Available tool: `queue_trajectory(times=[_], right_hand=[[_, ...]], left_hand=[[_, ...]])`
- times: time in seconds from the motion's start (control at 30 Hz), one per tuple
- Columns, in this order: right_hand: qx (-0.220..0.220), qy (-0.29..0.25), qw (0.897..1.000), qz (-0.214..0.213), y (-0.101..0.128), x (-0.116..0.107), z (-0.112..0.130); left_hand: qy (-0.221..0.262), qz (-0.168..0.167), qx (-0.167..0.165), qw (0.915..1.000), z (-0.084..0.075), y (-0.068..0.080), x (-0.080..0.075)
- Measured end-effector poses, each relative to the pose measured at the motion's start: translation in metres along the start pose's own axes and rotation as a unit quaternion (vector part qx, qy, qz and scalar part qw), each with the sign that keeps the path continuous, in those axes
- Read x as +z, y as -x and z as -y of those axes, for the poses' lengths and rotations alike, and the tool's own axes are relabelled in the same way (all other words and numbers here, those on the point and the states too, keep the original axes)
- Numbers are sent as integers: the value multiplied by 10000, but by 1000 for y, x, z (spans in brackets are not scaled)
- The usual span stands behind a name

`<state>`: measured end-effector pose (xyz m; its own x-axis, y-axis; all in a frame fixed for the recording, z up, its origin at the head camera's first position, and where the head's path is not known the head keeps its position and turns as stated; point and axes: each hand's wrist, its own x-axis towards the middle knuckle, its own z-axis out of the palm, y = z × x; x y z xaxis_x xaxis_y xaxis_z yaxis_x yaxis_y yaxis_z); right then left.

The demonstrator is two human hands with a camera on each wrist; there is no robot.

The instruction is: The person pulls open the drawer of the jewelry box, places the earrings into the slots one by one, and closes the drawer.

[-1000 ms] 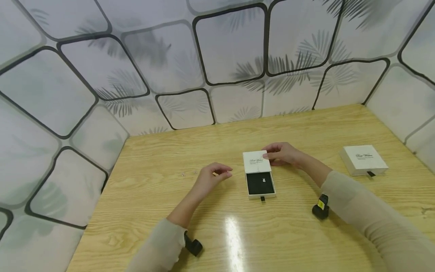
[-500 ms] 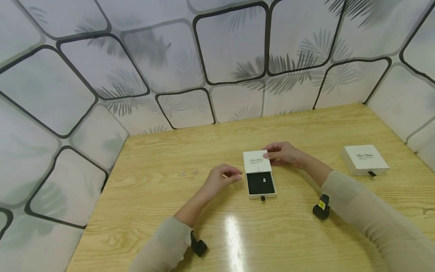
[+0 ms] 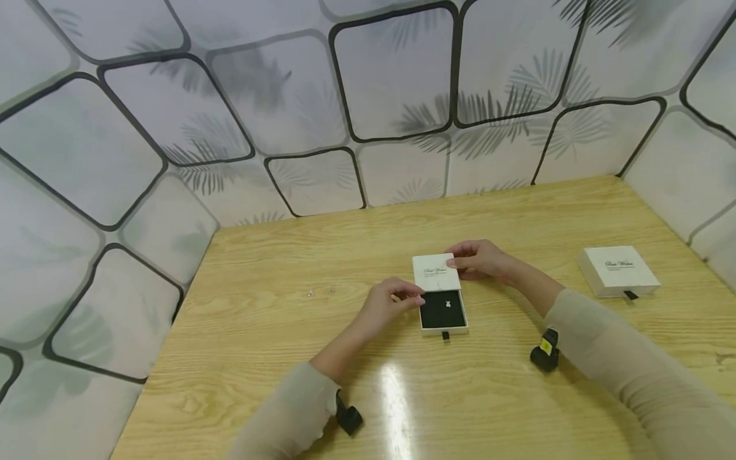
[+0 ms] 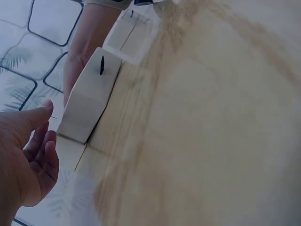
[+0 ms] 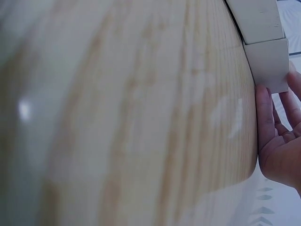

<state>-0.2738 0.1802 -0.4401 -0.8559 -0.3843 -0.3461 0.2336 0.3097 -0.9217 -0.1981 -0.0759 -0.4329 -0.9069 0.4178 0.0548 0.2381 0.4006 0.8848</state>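
Observation:
A white jewelry box [image 3: 435, 271] with "Best Wishes" lettering stands with its drawer slid out toward me. On the drawer's black foam pad [image 3: 439, 314] sits a small silvery earring [image 3: 448, 304]. My right hand [image 3: 482, 259] grips the sleeve's far right corner, thumb on top; the right wrist view shows its fingers against the box side. My left hand [image 3: 393, 301] is at the drawer's left rim, thumb and forefinger pinching a tiny earring, mostly hidden; a thin post [image 4: 54, 117] pokes out in the left wrist view.
Two tiny shiny pieces, one a clear stud [image 3: 311, 292] and the other a stud [image 3: 331, 289], lie left on the wooden table [image 3: 259, 358]. A second white box [image 3: 618, 271], closed, stands at the right. Patterned cloth [image 3: 397, 76] walls the back and sides.
My left hand has moved right, from beside the box to over the drawer's left edge, still pinching the tiny earring. My right hand has stayed on the box.

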Motion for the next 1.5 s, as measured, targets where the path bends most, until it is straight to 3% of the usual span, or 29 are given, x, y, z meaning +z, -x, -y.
queue_trajectory(times=[0.13, 0.43, 0.7, 1.0, 1.37, 1.5], right_hand=[[7, 10, 10000, -11, 0, 0, 0], [28, 3, 10000, -35, 2, 0, 0], [76, 24, 9999, -70, 1, 0, 0], [60, 58, 10000, -42, 2, -1, 0], [-32, 7, 10000, 21, 0, -2, -2], [-50, -34, 10000, 33, -2, -2, -3]], left_hand=[[-8, -78, 34, 10000, -1, -1, 7], [-148, -157, -228, 9995, -2, -2, 19], [-45, -458, -623, 9970, 0, -2, 29], [-114, -341, -886, 9954, -3, -4, 32], [-772, -344, -883, 9925, -5, -5, 32], [-776, -376, -811, 9930, -4, -5, 31]])
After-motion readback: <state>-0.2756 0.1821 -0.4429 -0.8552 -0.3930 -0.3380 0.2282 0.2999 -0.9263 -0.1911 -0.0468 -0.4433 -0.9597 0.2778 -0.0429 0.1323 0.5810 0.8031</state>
